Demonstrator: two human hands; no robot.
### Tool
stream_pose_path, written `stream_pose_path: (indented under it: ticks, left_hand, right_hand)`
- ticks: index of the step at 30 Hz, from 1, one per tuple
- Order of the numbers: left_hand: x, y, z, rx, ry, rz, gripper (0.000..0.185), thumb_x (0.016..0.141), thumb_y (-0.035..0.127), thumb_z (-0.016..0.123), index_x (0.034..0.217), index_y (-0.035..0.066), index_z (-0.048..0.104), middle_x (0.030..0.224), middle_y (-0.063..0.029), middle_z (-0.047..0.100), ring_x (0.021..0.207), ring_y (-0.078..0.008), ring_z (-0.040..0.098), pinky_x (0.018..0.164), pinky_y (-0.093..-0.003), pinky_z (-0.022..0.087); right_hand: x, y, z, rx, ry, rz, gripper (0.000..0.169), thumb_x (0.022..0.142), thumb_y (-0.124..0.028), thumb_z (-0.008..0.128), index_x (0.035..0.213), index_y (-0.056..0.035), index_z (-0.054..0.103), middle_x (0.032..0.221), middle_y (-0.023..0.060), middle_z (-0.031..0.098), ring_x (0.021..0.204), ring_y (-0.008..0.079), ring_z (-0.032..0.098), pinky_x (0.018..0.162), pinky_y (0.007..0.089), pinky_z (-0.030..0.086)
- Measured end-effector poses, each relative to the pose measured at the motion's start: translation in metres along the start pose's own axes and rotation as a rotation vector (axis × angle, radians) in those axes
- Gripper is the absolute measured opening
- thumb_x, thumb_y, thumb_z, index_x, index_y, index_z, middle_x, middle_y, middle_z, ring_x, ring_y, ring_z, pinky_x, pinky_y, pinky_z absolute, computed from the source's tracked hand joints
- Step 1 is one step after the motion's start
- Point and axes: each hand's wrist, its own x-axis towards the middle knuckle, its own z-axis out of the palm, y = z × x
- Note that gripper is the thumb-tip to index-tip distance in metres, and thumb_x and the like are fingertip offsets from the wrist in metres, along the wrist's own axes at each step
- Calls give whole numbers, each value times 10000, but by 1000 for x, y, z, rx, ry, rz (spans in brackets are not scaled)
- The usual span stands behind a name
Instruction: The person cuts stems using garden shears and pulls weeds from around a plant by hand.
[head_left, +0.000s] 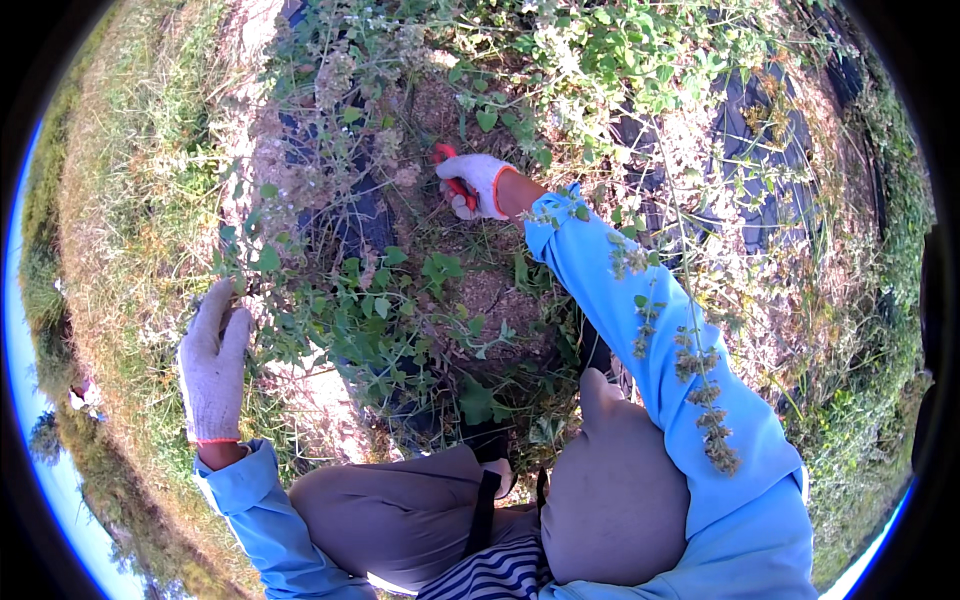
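Note:
White knit gloves with orange cuffs cover both hands. My right hand is closed on a red-handled hand tool, whose working end is hidden among stems and shade. Green leafy plants with dry flower heads stand around it. At the left, my left hand has its thumb and fingers near the leafy tip of a stem; whether they pinch it is hidden. A stem with dried seed clusters lies across my right sleeve.
Dark ground-cover sheeting shows under plants at the right, and more between the hands. Broad-leaved plants grow before my bent knees. Dry grass lies at the left. Brown soil shows in the middle.

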Motion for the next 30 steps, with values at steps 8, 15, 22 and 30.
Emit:
stream_pose_path:
  ticks: [8, 15, 22, 30]
  left_hand:
    - [-2, -2, -1, -10, 16, 2, 411, 916, 163, 600, 1286, -9, 555, 1144, -141, 657, 992, -164, 622, 880, -299, 484]
    - [-2, 5, -4, 2, -49, -55, 448, 925, 164, 580, 1332, -13, 522, 1254, -154, 606, 1132, -201, 578, 975, -315, 442]
    - [-1, 1, 1, -18, 10, -6, 403, 920, 147, 595, 1290, -8, 556, 1119, -122, 664, 973, -140, 613, 867, -283, 481]
    - [0, -5, 1, -26, 18, 13, 411, 921, 154, 593, 1297, -8, 550, 1118, -125, 663, 973, -148, 619, 870, -290, 485]
  right_hand:
    - [-17, 13, -10, -77, 22, -32, 191, 862, -162, 619, 816, -25, 494, 688, 64, 506, 452, 145, 474, 399, 287, 403]
    - [-20, 14, -4, -28, -90, -8, 241, 869, -216, 624, 944, -30, 490, 799, 90, 542, 578, 195, 550, 541, 391, 521]
    - [-6, 3, 10, 50, -110, -16, 259, 875, -214, 618, 987, -30, 473, 846, 103, 526, 624, 211, 547, 572, 412, 522]
    - [-3, -4, 4, -41, -41, -12, 186, 862, -156, 614, 823, -33, 480, 673, 44, 494, 464, 124, 440, 389, 265, 360]
